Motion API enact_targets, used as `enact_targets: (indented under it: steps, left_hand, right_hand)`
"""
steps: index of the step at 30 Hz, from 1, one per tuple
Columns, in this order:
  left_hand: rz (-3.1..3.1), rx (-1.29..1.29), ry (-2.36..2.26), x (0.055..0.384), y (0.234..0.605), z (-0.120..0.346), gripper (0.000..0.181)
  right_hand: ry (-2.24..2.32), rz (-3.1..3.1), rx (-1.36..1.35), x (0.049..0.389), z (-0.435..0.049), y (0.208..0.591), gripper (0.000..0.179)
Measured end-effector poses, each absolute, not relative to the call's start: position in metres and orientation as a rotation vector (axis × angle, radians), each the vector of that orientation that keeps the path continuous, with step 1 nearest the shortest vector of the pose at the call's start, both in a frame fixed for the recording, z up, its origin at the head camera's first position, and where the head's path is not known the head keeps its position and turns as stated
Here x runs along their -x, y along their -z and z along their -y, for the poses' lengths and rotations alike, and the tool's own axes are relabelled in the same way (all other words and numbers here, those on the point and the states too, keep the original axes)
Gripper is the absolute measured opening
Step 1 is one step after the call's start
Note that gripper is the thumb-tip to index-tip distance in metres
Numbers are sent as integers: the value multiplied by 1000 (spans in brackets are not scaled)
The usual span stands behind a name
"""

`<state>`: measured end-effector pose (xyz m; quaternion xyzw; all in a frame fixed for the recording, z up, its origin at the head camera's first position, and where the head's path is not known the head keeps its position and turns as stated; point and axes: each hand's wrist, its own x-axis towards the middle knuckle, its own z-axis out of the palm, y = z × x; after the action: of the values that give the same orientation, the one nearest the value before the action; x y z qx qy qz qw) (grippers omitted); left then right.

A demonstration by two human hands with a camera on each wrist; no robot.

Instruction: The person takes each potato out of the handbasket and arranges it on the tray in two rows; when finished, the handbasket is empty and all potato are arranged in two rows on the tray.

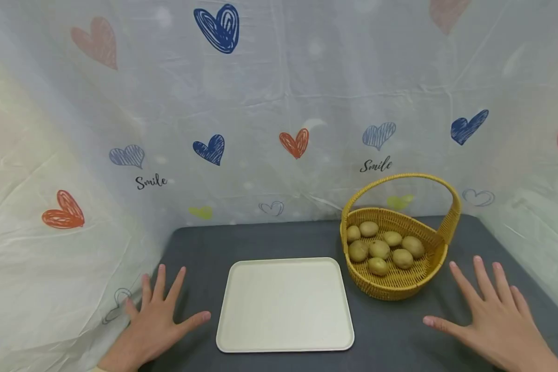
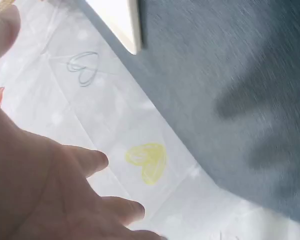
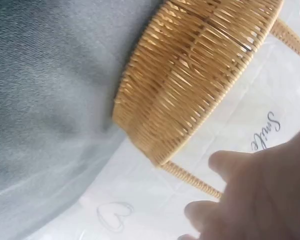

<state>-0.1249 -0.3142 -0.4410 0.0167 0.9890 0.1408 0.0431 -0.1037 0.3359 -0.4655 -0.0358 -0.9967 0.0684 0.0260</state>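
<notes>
My left hand [image 1: 155, 323] is spread with straight fingers over the table's left side, holding nothing. To its right lies a cream rectangular tray [image 1: 285, 305] with a bare surface. My right hand [image 1: 499, 320], also spread and holding nothing, hovers at the right, nearest to a yellow wicker basket [image 1: 390, 293]. Several brownish-green round fruits, apparently kiwis [image 1: 379, 249], lie inside the basket, whose tall handle [image 1: 411, 175] arches above them. The right wrist view shows the basket's woven side [image 3: 190, 75] beyond the fingers, apart from them. A tray corner [image 2: 127, 30] shows in the left wrist view.
A dark grey cloth [image 1: 260, 240] covers the table. Behind and at both sides hangs a white curtain [image 1: 279, 67] printed with hearts and the word "Smile". The basket stands at the back right, close to the tray's right edge.
</notes>
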Motion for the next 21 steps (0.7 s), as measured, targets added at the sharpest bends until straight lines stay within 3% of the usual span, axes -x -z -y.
enact_targets:
  steps: [9, 15, 21]
  left_hand:
    - [-2911, -92, -658, 138, 446, 293, 121]
    - [-2834, -7, -886, 158, 455, 279, 103]
    - [-2645, 105, -1115, 176, 466, 271, 87]
  right_hand:
    - [-462, 2996, -225, 127, -327, 431, 119]
    - [-626, 2910, -529, 164, -314, 399, 97]
    - [-686, 2968, -642, 205, -306, 378, 89]
